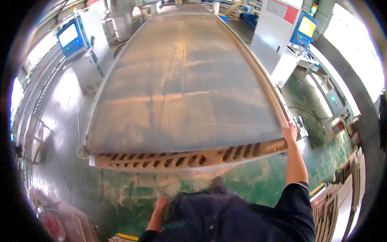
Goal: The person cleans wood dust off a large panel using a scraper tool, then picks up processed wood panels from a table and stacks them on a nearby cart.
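While we are standing at the near end of the big table [181, 80], we are reaching our right hand [290, 134] out to its corner at about 3 o'clock. That hand is resting on the corner edge, fingers bent over the rim, so it looks like we are gripping the table there. We are letting our left hand [161, 203] hang low at about 7 o'clock, over the green floor [262, 181]. It is holding nothing that we can see, and we cannot tell how far it is open.

Stretching away from us toward 12 o'clock, the table is long, flat and dusty brown. Its near edge [185, 158] is showing a row of dark holes in pale wood.

Blue screens are glowing at 10 o'clock [69, 36] and at 1 o'clock [307, 26], each on a grey box. Boards [338, 201] are leaning in a stack at about 4 o'clock.

We are judging that the work is only starting: one hand is on the corner, the other is not touching the table yet.
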Motion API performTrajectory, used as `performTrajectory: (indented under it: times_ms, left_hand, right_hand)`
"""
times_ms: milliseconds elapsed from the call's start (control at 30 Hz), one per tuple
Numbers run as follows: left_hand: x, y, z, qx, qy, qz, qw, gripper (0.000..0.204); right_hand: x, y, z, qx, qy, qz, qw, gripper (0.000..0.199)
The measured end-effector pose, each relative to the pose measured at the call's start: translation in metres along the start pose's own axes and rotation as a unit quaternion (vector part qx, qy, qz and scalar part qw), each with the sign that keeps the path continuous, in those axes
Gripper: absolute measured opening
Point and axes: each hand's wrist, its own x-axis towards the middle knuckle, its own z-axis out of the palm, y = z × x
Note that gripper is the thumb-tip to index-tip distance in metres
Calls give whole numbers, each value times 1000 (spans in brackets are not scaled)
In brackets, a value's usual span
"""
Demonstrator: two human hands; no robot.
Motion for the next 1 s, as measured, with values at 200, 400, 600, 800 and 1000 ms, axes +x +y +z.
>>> performTrajectory:
  times_ms: [200,400,600,800,1000]
  left_hand:
    - [-31,-13,22,-178,-621,-125,753,36]
    - [-66,-15,107,300,-89,63,948,33]
    - [-24,24,108,352,-54,108,928,31]
    - [31,26,85,-12,-87,-12,996,26]
    - [49,-34,84,-172,17,27,985,20]
  right_hand:
    - [60,-25,23,-62,-96,-32,993,31]
    - [123,8,26,-48,-108,-131,984,22]
    - [183,10,-92,146,-162,-31,975,9]
    - [212,5,-181,92,-23,-58,994,15]
    - [220,-8,-208,10,54,-147,988,24]
